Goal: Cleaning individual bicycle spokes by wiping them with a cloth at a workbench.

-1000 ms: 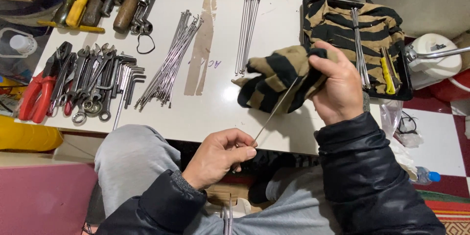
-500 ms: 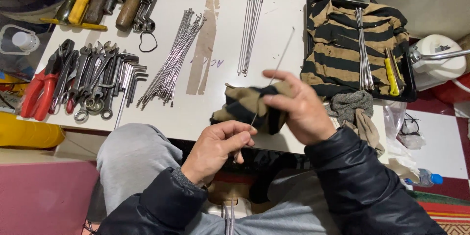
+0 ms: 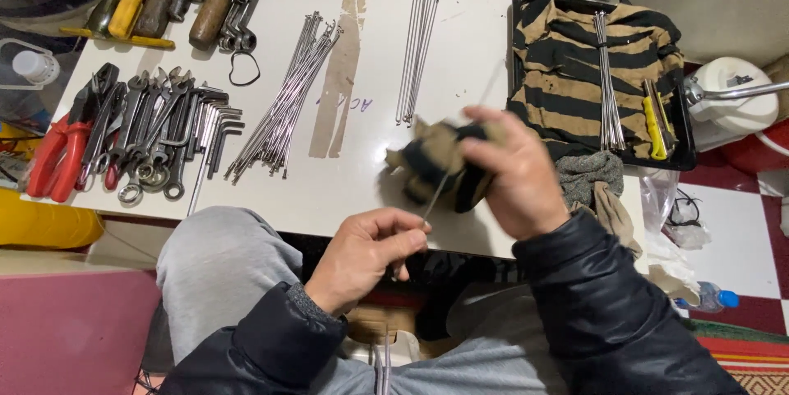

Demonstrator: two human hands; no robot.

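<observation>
Head cam looking straight down at the lap and the white table [image 3: 370, 173]. The left hand [image 3: 362, 259] is curled up tight with thumb and index finger pinched on the near end of a thin metal spoke [image 3: 434, 198], just off the table's front edge. From that pinch the spoke runs up and to the right, straight into the striped rag [image 3: 436, 166], which is black and tan and bunched up. The right hand [image 3: 514, 173] has its fingers wrapped around the rag, closed on it with the spoke passing through the bundle, so the rod sits between the two hands, low end in the left fingertips and upper part buried in cloth under the right fingers. A faint blurry bit of the rod seems to stick out beyond the rag toward the far side, but it's too smeared to say much. Past the right fingers, further back on the table, lies a small neat row of spokes [image 3: 417, 54], and to the left of that a bigger fanned pile of spokes [image 3: 288, 99]. Far left of the left hand there's a heap of wrenches and hex keys [image 3: 164, 140] plus red-handled pliers [image 3: 53, 157]. To the right of the right hand sits a black tray [image 3: 684, 157] lined with more striped cloth, with another spoke bundle [image 3: 606, 83] and a yellow-handled tool [image 3: 653, 128] on it, and a grey rag [image 3: 588, 177] just beside the wrist.
</observation>
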